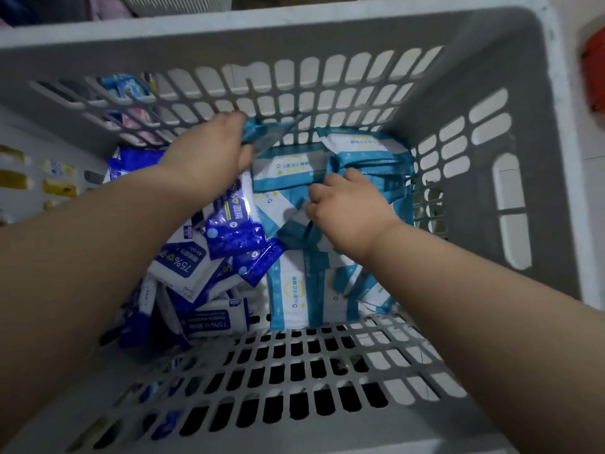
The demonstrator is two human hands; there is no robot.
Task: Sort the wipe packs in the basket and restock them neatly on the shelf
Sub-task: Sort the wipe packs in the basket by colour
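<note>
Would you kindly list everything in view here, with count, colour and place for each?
basket: one, grey, slotted walls, fills the view.
dark blue wipe packs: several, dark blue and white, heaped on the basket's left side.
teal wipe packs: several, teal and white, right side, up to the far wall.
yellow items: a few, blurred, outside, seen through the left wall.
red object: one, blurred, outside, upper right.
left hand: grips a teal pack's edge by the far wall.
right hand: fingers curled on teal packs mid-basket.

A grey slotted basket (491,77) holds dark-blue wipe packs (234,231) on its left, teal-and-white packs (289,290) on its right.
</note>
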